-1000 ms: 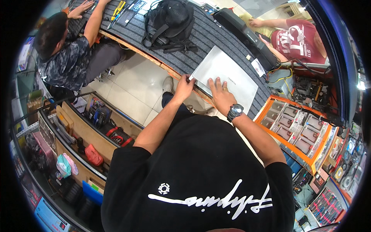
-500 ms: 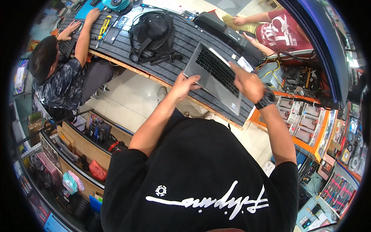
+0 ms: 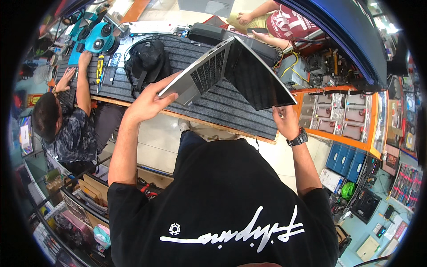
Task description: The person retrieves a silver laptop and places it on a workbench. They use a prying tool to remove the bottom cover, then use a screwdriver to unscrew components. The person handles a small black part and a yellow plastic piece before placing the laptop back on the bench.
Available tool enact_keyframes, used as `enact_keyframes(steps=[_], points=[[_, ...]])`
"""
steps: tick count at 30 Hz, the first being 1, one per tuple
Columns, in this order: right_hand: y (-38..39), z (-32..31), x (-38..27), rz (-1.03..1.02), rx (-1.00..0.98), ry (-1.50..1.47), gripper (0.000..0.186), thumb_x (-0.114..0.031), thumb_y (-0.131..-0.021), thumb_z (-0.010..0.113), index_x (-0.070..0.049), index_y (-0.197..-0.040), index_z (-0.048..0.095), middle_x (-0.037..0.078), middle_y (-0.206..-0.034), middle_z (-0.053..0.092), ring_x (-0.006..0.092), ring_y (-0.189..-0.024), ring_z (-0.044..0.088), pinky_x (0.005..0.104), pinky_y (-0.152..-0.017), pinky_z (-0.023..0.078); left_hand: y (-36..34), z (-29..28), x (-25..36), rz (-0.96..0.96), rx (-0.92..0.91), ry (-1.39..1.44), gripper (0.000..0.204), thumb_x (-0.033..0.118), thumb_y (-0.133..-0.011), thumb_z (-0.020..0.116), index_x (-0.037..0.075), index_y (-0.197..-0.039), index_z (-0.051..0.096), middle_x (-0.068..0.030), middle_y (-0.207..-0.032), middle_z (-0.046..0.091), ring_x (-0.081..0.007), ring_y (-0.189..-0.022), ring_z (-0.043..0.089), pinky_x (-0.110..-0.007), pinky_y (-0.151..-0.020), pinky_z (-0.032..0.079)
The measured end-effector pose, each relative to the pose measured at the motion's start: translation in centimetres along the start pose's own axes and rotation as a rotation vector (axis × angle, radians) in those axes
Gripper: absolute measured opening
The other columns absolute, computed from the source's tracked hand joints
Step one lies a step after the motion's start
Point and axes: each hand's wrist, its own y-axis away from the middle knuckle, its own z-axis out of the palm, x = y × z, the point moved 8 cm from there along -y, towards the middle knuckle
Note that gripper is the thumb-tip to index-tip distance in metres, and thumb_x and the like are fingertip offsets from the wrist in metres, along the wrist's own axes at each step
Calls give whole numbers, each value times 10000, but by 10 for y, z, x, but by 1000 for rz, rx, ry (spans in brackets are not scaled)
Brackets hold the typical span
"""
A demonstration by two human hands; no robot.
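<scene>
An open silver laptop (image 3: 187, 89) is held in the air above the counter, spread like a tent with its hinge at the far end. Its black keyboard (image 3: 210, 70) faces me on the left half, and the dark screen (image 3: 255, 78) on the right half. My left hand (image 3: 151, 101) grips the near left corner of the keyboard half, thumb on top and fingers hidden beneath. At the screen's near right corner, my right hand (image 3: 287, 122) pinches the edge between thumb and fingers. A black watch strap is on the right wrist.
Under the laptop runs a counter with a grey ribbed mat (image 3: 213, 109). On it lie a black cloth item with straps (image 3: 149, 60), a yellow screwdriver (image 3: 100, 66) and a teal microscope (image 3: 100, 42). A co-worker (image 3: 66, 129) sits left; another person (image 3: 293, 22) is across.
The laptop has turned and opened wider, so the screen now shows. My right hand has moved from its right side to the screen's near corner. My left hand has shifted left with the base.
</scene>
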Motion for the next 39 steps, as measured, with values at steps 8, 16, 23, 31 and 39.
enact_keyframes(steps=[8, 16, 23, 31, 39], points=[[39, 12, 38, 141, 6, -41, 159, -95, -953, 685, 49, -1013, 652, 208, -848, 735, 303, -806, 753, 362, -684, 561, -4, 12, 6, -30, -96, -26, 575, -8, -910, 618, 34, -1476, 526, -142, -1468, 588, -232, -1338, 560, -360, -1131, 409], [4, -45, -1, 169, -358, -103, 699, 140, -849, 430, -83, -1511, 443, 181, -1501, 523, 288, -1281, 627, 333, -920, 539, -3, 13, 36, 2, -72, -64, 552, 72, -936, 667, 28, -1468, 526, -157, -1407, 634, -244, -1283, 608, -368, -1078, 453], [-129, -33, -128, -122, -315, -186, 262, -174, -1063, 557, -19, -1223, 695, 62, -1102, 706, 120, -1027, 643, 283, -890, 521, -58, 43, 109, 226, 176, -423, 468, 290, -984, 648, 5, -1352, 601, -235, -1220, 689, -376, -1119, 675, -408, -947, 521], [-201, 65, -90, -119, -468, -577, 360, -318, -1084, 545, -21, -917, 659, -10, -869, 612, 79, -833, 526, 245, -796, 435, -83, 60, 102, 94, 296, -623, 285, 291, -1026, 560, 97, -1198, 678, -202, -946, 725, -403, -861, 696, -496, -717, 541], [-196, 80, -88, -37, -282, -884, 408, -308, -1089, 526, -25, -798, 566, 46, -792, 570, 117, -773, 522, 269, -745, 428, -83, 56, 107, 255, 302, -664, 221, 231, -1009, 585, 60, -1124, 664, -171, -882, 721, -384, -770, 695, -470, -639, 542]])
